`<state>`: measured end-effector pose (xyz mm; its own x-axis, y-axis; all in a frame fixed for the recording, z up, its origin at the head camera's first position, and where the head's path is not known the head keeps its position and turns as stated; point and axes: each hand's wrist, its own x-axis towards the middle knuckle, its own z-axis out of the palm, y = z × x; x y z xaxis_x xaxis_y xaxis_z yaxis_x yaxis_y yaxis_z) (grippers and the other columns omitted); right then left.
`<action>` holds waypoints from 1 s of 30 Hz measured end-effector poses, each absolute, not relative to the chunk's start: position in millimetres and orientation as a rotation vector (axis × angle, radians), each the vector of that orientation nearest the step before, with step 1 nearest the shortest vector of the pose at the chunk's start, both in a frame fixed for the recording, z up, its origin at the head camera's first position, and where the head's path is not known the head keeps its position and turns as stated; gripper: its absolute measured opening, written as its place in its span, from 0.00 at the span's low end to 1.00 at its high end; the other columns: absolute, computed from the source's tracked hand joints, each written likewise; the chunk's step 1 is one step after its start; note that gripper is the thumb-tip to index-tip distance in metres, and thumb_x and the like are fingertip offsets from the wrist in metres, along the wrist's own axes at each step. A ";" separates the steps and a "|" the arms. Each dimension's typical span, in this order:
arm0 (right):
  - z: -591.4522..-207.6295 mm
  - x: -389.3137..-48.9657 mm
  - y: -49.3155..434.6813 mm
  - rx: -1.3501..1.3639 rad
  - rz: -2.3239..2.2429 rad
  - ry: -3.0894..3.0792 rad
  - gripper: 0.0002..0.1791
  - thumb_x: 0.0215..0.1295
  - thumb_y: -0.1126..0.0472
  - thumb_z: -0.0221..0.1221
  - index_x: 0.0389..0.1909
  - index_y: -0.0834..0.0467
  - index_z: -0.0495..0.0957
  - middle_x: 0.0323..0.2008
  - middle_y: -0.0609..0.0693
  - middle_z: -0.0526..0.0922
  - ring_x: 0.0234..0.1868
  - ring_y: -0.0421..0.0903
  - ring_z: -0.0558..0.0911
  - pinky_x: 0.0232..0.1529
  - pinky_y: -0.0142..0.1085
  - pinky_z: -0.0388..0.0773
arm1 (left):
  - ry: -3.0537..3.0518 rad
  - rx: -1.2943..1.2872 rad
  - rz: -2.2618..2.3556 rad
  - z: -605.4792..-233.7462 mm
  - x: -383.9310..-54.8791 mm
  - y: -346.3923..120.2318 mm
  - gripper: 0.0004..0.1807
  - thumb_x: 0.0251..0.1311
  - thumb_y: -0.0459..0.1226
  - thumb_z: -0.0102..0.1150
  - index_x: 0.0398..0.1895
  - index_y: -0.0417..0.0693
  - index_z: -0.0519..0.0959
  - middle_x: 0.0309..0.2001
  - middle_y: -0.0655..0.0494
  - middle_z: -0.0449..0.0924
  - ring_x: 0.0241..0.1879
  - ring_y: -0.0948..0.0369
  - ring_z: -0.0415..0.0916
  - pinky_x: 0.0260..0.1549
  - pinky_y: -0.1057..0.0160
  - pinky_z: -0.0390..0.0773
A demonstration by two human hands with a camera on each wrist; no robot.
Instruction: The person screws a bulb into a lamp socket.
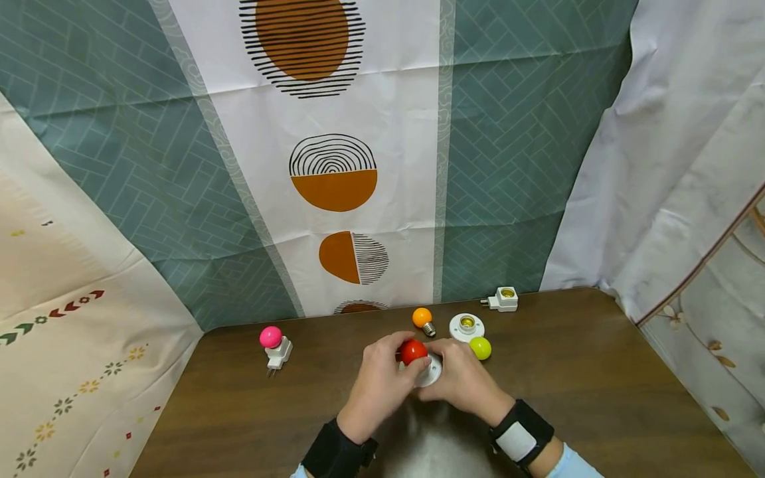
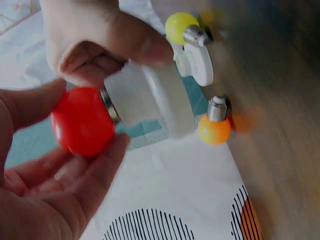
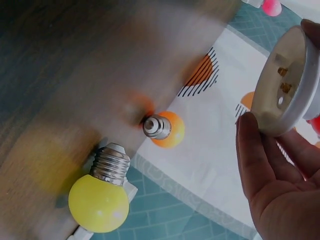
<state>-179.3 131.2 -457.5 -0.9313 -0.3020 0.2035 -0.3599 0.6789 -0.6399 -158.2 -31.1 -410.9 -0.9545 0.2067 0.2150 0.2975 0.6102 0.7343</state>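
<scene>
Between thumb and fingers my left hand (image 1: 382,380) holds a red light bulb (image 2: 84,121), whose metal base sits at the mouth of a white round lamp holder (image 2: 150,97). My right hand (image 1: 460,378) grips that lamp holder by its rim; in the right wrist view its hollow underside (image 3: 280,82) shows brass screws. Both hands are raised over the table's middle. Just beyond them lie an orange bulb (image 1: 422,318) and a yellow bulb (image 1: 480,348), the latter beside a second white round lamp holder (image 1: 467,326).
On the left of the brown table (image 1: 239,411) a pink bulb (image 1: 271,337) sits in a white plug-in socket (image 1: 279,353). Another white plug-in socket (image 1: 505,299) stands at the back right. A patterned cloth (image 1: 358,133) hangs behind the table's far edge.
</scene>
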 end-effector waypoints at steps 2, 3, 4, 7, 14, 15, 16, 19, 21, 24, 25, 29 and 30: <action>-458.3 -179.3 131.0 0.537 1.092 -2.794 0.33 0.32 0.46 0.76 0.44 0.53 0.80 0.39 0.42 0.82 0.37 0.36 0.77 0.42 0.32 0.81 | -2.708 -0.379 -1.285 -411.8 -157.0 -29.7 0.25 0.50 0.44 0.69 0.51 0.47 0.76 0.45 0.56 0.80 0.41 0.63 0.78 0.41 0.62 0.82; -458.7 -179.3 131.0 0.528 1.095 -2.788 0.33 0.31 0.46 0.76 0.44 0.53 0.80 0.40 0.42 0.82 0.38 0.36 0.77 0.43 0.33 0.80 | -2.706 -0.358 -1.289 -412.2 -156.5 -28.8 0.26 0.49 0.45 0.69 0.51 0.47 0.76 0.45 0.56 0.80 0.41 0.63 0.78 0.41 0.62 0.82; -459.1 -179.3 131.0 0.520 1.093 -2.783 0.33 0.31 0.46 0.76 0.44 0.53 0.80 0.40 0.42 0.82 0.38 0.36 0.77 0.43 0.33 0.80 | -2.701 -0.344 -1.297 -412.7 -156.2 -28.0 0.26 0.49 0.45 0.70 0.51 0.46 0.77 0.45 0.55 0.80 0.40 0.63 0.78 0.40 0.62 0.82; -460.3 -178.7 131.3 0.514 1.083 -2.781 0.32 0.31 0.46 0.76 0.43 0.52 0.81 0.39 0.42 0.82 0.37 0.35 0.77 0.42 0.32 0.80 | -2.704 -0.331 -1.292 -413.4 -155.9 -26.7 0.24 0.48 0.46 0.70 0.49 0.47 0.78 0.43 0.55 0.81 0.39 0.63 0.78 0.39 0.63 0.82; -459.1 -177.5 132.1 0.517 1.059 -2.796 0.31 0.30 0.45 0.76 0.39 0.53 0.81 0.35 0.42 0.82 0.33 0.36 0.76 0.38 0.31 0.79 | -2.729 -0.404 -1.259 -413.1 -157.9 -27.5 0.19 0.51 0.43 0.68 0.46 0.46 0.79 0.40 0.58 0.82 0.36 0.65 0.77 0.38 0.63 0.82; -458.6 -177.5 132.0 0.515 1.060 -2.798 0.31 0.30 0.45 0.76 0.40 0.54 0.81 0.35 0.42 0.82 0.33 0.36 0.76 0.38 0.31 0.79 | -2.735 -0.412 -1.268 -412.6 -158.3 -27.8 0.19 0.52 0.43 0.67 0.47 0.47 0.79 0.41 0.58 0.82 0.36 0.65 0.77 0.38 0.63 0.82; -458.2 -177.6 131.8 0.513 1.059 -2.802 0.32 0.30 0.45 0.76 0.41 0.54 0.81 0.36 0.43 0.82 0.34 0.36 0.76 0.39 0.31 0.80 | -2.742 -0.420 -1.275 -412.4 -158.7 -28.3 0.19 0.52 0.43 0.67 0.47 0.47 0.78 0.41 0.58 0.82 0.36 0.65 0.77 0.39 0.62 0.82; -457.3 -178.1 131.2 0.507 1.049 -2.814 0.33 0.30 0.45 0.76 0.42 0.55 0.80 0.37 0.44 0.83 0.34 0.37 0.77 0.39 0.32 0.81 | -2.761 -0.450 -1.293 -411.7 -159.6 -29.7 0.20 0.53 0.42 0.66 0.49 0.48 0.78 0.43 0.58 0.82 0.37 0.65 0.77 0.41 0.61 0.82; -457.3 -178.5 131.0 0.510 1.042 -2.821 0.33 0.30 0.45 0.76 0.42 0.55 0.80 0.36 0.44 0.83 0.34 0.37 0.77 0.38 0.32 0.81 | -2.770 -0.478 -1.295 -411.2 -159.9 -30.7 0.20 0.53 0.41 0.66 0.50 0.48 0.78 0.44 0.58 0.82 0.38 0.65 0.77 0.41 0.61 0.82; -457.5 -179.3 131.2 0.519 1.025 -2.826 0.33 0.30 0.45 0.75 0.41 0.55 0.80 0.35 0.43 0.82 0.33 0.36 0.76 0.37 0.29 0.80 | -2.776 -0.519 -1.288 -411.1 -160.6 -31.8 0.20 0.53 0.41 0.66 0.50 0.49 0.77 0.44 0.58 0.81 0.38 0.65 0.77 0.42 0.63 0.82; -457.3 -179.5 131.5 0.524 1.027 -2.825 0.33 0.30 0.45 0.75 0.41 0.55 0.80 0.35 0.43 0.82 0.33 0.36 0.76 0.37 0.29 0.79 | -2.775 -0.528 -1.288 -411.4 -160.9 -32.1 0.20 0.53 0.41 0.66 0.50 0.49 0.77 0.45 0.58 0.81 0.39 0.65 0.77 0.42 0.63 0.82; -457.4 -180.4 133.0 0.542 1.045 -2.796 0.32 0.31 0.45 0.76 0.41 0.53 0.81 0.36 0.41 0.83 0.33 0.34 0.77 0.38 0.28 0.80 | -2.755 -0.544 -1.280 -412.8 -162.3 -32.9 0.21 0.53 0.42 0.66 0.51 0.50 0.77 0.47 0.59 0.80 0.41 0.66 0.77 0.43 0.65 0.81; -457.4 -180.4 133.4 0.548 1.060 -2.788 0.32 0.32 0.44 0.76 0.42 0.52 0.81 0.37 0.40 0.83 0.34 0.34 0.77 0.39 0.28 0.80 | -2.747 -0.542 -1.281 -412.9 -162.3 -33.2 0.21 0.53 0.42 0.66 0.52 0.50 0.77 0.47 0.59 0.80 0.42 0.66 0.77 0.44 0.65 0.81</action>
<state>-180.4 133.4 -457.4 -0.9291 -0.2930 0.2258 -0.3690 0.6912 -0.6214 -162.3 -33.2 -412.9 -0.9362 0.2876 0.2021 0.3397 0.5921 0.7308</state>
